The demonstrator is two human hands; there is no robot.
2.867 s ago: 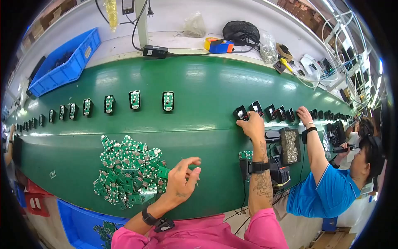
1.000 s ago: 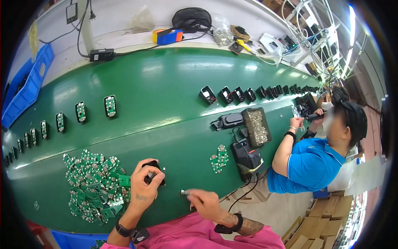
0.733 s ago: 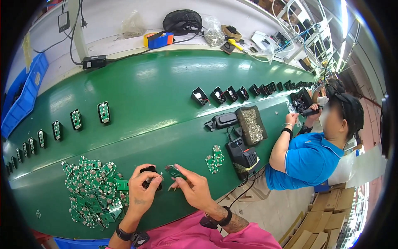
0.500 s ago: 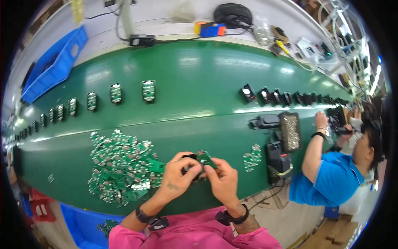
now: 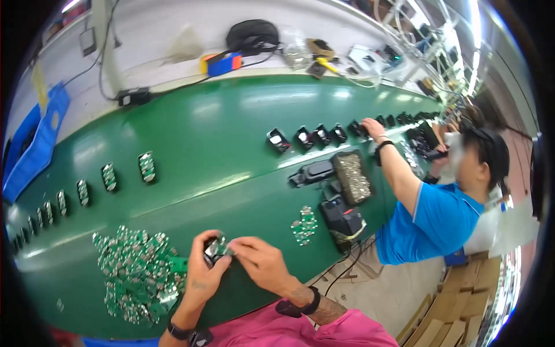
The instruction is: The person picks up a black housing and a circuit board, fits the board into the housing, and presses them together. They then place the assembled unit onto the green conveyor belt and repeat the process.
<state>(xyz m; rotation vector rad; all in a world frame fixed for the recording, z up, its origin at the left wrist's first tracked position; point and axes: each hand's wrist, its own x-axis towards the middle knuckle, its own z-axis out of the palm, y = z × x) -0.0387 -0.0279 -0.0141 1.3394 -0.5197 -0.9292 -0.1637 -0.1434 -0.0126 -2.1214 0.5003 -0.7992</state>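
In front of me at the near edge, my left hand (image 5: 202, 274) wraps round a small black casing (image 5: 209, 258). A green circuit board (image 5: 218, 245) sits at the casing's opening, tilted; how deep it lies is hidden by fingers. My right hand (image 5: 263, 263) comes from the right, thumb and fingertips pinched at the board's edge. Left of my hands spreads a big pile of loose green circuit boards (image 5: 136, 272). A smaller cluster of boards (image 5: 304, 225) lies to the right.
Casings with boards (image 5: 146, 166) form a row at left; black casings (image 5: 277, 140) line the far right. A brown block (image 5: 352, 178) and black devices (image 5: 341, 220) stand right. A co-worker in a blue shirt (image 5: 439, 222) reaches to the row. A blue bin (image 5: 37, 139) stands far left.
My view has turned right. The board, earlier held up beside the casing by my right hand, is now at its opening. The co-worker's arm has stretched to the casing row.
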